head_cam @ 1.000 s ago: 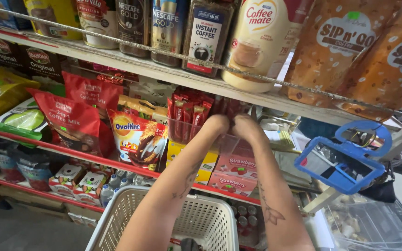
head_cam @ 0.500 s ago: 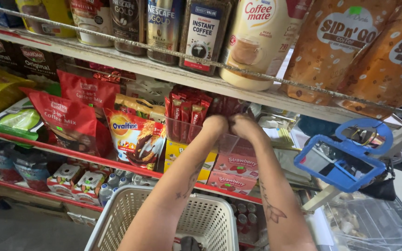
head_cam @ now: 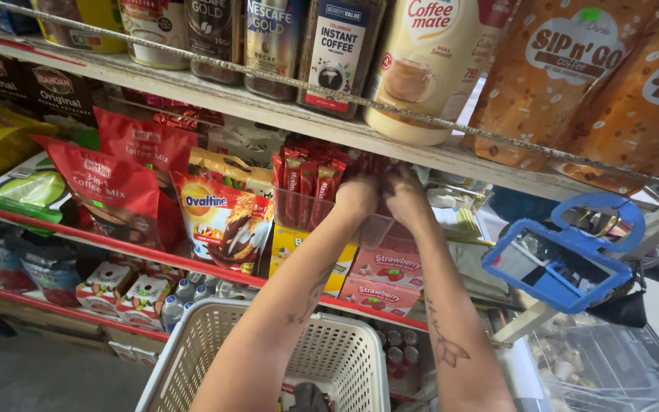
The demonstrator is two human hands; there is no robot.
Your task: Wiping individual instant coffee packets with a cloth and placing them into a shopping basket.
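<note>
Both my hands, left hand [head_cam: 356,197] and right hand [head_cam: 406,192], together inside the clear bin [head_cam: 299,210] of red sachets [head_cam: 306,172]; grip hidden; tugging could tip it.

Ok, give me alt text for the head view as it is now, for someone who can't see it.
Both hands, the left hand and the right hand, reach side by side into a clear bin of red sachets on a shop's middle shelf; the fingers are hidden. A white plastic basket sits below the forearms, and jars and coffee pouches stand on the upper shelf.
</note>
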